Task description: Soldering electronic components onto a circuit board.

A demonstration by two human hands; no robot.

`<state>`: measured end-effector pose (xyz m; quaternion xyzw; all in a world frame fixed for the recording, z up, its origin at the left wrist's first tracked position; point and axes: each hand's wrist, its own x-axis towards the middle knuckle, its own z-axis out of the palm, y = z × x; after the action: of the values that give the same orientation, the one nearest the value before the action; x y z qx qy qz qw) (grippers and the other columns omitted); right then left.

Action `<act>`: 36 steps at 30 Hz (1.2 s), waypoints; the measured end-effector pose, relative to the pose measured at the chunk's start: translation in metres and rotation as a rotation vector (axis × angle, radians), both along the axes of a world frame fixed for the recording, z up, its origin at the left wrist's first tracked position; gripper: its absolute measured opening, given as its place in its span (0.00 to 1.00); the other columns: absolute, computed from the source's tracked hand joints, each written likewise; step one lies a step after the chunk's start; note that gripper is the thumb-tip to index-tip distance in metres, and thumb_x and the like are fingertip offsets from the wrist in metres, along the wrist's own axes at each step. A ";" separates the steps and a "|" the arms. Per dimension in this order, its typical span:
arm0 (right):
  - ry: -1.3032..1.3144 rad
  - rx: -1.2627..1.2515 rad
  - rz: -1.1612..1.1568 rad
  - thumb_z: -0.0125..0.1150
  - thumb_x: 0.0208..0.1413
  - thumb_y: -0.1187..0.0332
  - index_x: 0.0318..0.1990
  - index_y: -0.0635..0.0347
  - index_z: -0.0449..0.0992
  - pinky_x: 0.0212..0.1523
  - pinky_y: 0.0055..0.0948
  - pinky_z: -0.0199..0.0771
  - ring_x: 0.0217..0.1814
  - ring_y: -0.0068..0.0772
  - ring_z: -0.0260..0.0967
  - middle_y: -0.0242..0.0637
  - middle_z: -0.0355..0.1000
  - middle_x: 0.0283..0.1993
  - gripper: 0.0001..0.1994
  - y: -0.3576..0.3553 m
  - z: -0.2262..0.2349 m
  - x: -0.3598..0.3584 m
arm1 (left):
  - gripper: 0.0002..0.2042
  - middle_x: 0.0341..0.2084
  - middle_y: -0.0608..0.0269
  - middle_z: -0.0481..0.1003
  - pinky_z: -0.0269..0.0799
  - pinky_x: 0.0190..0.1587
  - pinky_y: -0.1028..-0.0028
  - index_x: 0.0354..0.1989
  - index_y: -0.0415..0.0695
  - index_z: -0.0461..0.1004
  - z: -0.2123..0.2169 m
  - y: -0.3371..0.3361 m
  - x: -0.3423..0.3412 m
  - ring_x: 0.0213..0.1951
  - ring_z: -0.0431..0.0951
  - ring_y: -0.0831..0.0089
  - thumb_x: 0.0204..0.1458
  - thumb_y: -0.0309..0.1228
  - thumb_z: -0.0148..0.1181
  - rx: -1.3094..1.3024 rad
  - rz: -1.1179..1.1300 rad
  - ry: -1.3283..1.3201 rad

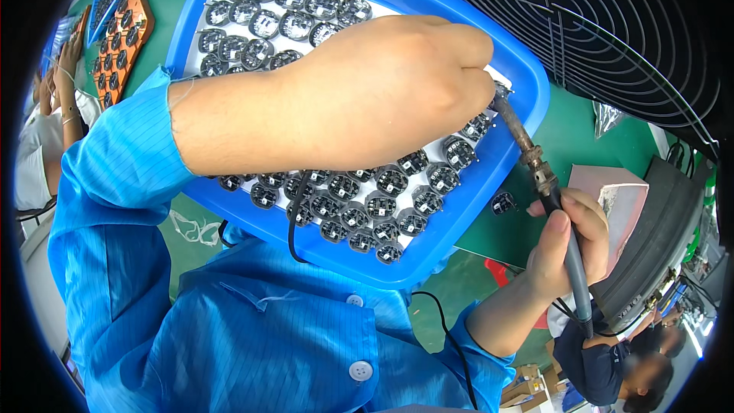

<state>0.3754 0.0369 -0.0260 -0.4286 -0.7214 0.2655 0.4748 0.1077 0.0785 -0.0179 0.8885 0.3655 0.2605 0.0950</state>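
My right hand point(566, 248) grips the dark handle of a soldering iron point(541, 174), thumb and fingers wrapped round it. The iron slants up and left, its worn metal tip close to the fingertips of my left hand point(405, 88). That hand is closed, knuckles up, and reaches across a blue tray point(529, 99). Its fingertips are hidden, and whatever they pinch cannot be made out; a small dark piece shows beside the tip. Rows of small round black circuit boards point(391, 182) lie on white lining in the tray, partly covered by my left forearm.
One loose round board point(502, 203) lies on the green table right of the tray. A black wire fan guard point(581, 23) stands at upper right, above a pink-white box point(612, 203). An orange panel point(122, 46) with round parts sits at far left, near another person's hand point(70, 53).
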 end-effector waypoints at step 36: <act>-0.003 0.086 0.067 0.67 0.49 0.70 0.30 0.71 0.71 0.24 0.30 0.73 0.21 0.38 0.70 0.50 0.73 0.24 0.12 -0.015 -0.004 0.005 | 0.09 0.23 0.59 0.71 0.71 0.25 0.69 0.30 0.40 0.75 0.009 -0.019 -0.014 0.24 0.74 0.63 0.39 0.19 0.66 -0.043 0.008 -0.143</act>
<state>0.3801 0.0216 -0.0303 -0.3837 -0.7468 0.2493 0.4826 0.0936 0.0592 -0.0086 0.8640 0.3669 0.3156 0.1389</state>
